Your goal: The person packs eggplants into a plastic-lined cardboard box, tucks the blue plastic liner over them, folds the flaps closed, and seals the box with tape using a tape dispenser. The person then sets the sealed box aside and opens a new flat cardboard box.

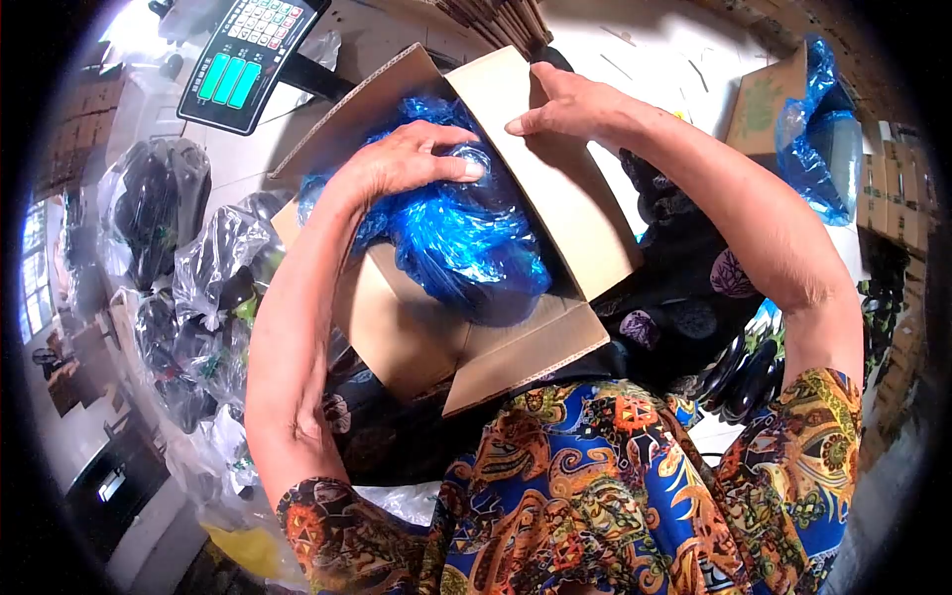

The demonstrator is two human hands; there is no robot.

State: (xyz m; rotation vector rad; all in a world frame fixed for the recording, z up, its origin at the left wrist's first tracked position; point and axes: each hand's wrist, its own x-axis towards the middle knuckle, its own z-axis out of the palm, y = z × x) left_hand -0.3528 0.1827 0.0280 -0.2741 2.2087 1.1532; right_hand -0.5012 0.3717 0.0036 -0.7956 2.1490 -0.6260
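Note:
An open cardboard box (565, 188) stands before me with its flaps spread outward. Inside it lies a blue plastic bag (456, 233), crumpled and shiny, bulging over dark contents that I cannot make out clearly. My left hand (416, 159) rests on top of the bag, fingers bent over it and thumb apart, near the box's far side. My right hand (557, 99) is at the far end of the right flap, thumb on its face and the fingers over its outer edge, partly hidden.
A scale display (248, 59) stands at the upper left. Clear bags of dark eggplants (159, 203) lie along the left. At the right are another box (769, 104) with blue plastic and loose eggplants (739, 372). Folded cardboard (496, 20) lies at the top.

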